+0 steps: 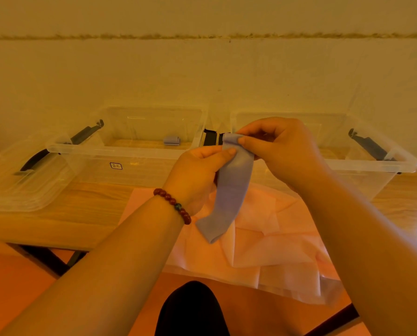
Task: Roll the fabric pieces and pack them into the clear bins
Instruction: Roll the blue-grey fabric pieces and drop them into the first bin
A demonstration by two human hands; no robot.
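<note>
A long blue fabric strip (229, 192) hangs in the air above the table, its top end curled over. My left hand (197, 173) pinches that top end from the left and my right hand (280, 151) pinches it from the right. Two clear bins stand at the back of the table: the left bin (120, 151) holds one small rolled blue piece (171, 140), and the right bin (362, 166) is partly hidden by my right hand. Pale pink fabric pieces (263, 238) lie spread on the table under the strip.
A clear lid (16, 185) with a dark handle leans at the far left of the wooden table (69, 214). Dark latch handles stick out on the bins' sides. A plain wall stands close behind the bins. My dark-clad knee (190, 309) shows below the table edge.
</note>
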